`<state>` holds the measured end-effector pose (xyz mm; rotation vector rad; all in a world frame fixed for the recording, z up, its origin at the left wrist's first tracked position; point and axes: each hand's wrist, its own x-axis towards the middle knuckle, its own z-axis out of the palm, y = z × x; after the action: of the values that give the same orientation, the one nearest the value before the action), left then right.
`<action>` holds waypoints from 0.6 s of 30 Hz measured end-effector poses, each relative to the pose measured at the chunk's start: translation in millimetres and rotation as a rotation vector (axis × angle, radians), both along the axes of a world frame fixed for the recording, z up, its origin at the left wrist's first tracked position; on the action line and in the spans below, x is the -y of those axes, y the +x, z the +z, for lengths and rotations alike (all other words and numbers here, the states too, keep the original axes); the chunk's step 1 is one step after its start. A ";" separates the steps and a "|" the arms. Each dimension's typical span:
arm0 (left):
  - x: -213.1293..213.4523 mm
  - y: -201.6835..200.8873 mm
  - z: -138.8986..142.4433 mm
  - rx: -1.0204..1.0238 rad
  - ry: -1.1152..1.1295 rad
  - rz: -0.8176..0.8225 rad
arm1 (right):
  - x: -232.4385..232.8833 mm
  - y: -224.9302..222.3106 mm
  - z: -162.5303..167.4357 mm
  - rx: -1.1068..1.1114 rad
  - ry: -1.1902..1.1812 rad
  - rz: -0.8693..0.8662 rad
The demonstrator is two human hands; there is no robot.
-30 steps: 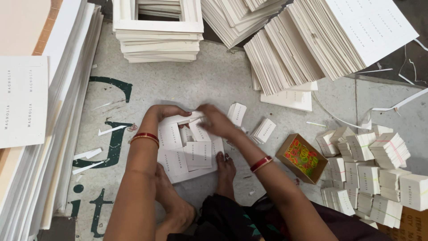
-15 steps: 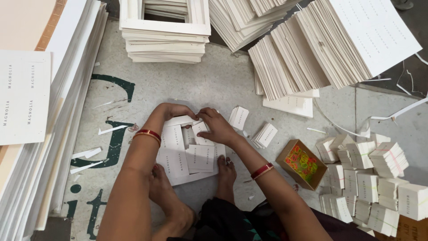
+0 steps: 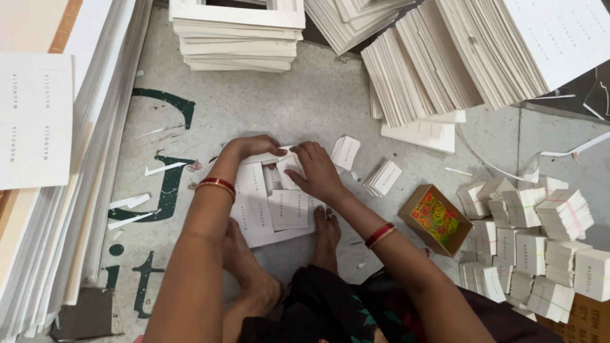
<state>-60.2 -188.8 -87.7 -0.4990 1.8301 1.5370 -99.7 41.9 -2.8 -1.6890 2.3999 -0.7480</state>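
Observation:
A white die-cut card sheet [image 3: 253,209] with rectangular cut-outs lies on the grey floor in front of my feet. My left hand [image 3: 251,147] grips its far edge, fingers curled over it. My right hand [image 3: 314,170] presses on the sheet and pinches a small white printed card [image 3: 289,166] at its upper part. Both wrists wear red bangles. Two small stacks of loose white cards [image 3: 346,152] [image 3: 384,178] sit just right of my right hand.
Tall piles of white card sheets [image 3: 63,159] flank the left. A stack of frame-like offcuts [image 3: 236,38] stands ahead, with fanned piles [image 3: 457,57] at upper right. A small open cardboard box [image 3: 435,219] of coloured rubber bands and several banded card bundles [image 3: 540,241] lie to the right. Paper strips litter the floor.
Both hands have shifted slightly along the sheet's far edge, and my right hand has closed on a small card there. The sheet stays in place.

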 end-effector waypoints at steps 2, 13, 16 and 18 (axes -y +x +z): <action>-0.9 0.6 1.6 -0.023 0.001 0.002 | -5.8 13.4 2.7 0.021 0.165 0.081; -7.8 7.2 28.7 0.004 0.013 0.063 | -1.4 52.0 -1.2 -0.110 0.365 0.210; -8.3 9.5 34.7 -0.013 0.014 0.061 | -11.8 53.6 -4.4 -0.113 0.288 0.233; -8.2 10.5 36.5 -0.009 0.010 0.072 | -21.5 56.8 -4.8 -0.103 0.248 0.258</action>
<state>-49.7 -180.6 -51.3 -0.5588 1.8284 1.5979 -42.9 63.3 -7.6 -1.9180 2.1662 -0.3191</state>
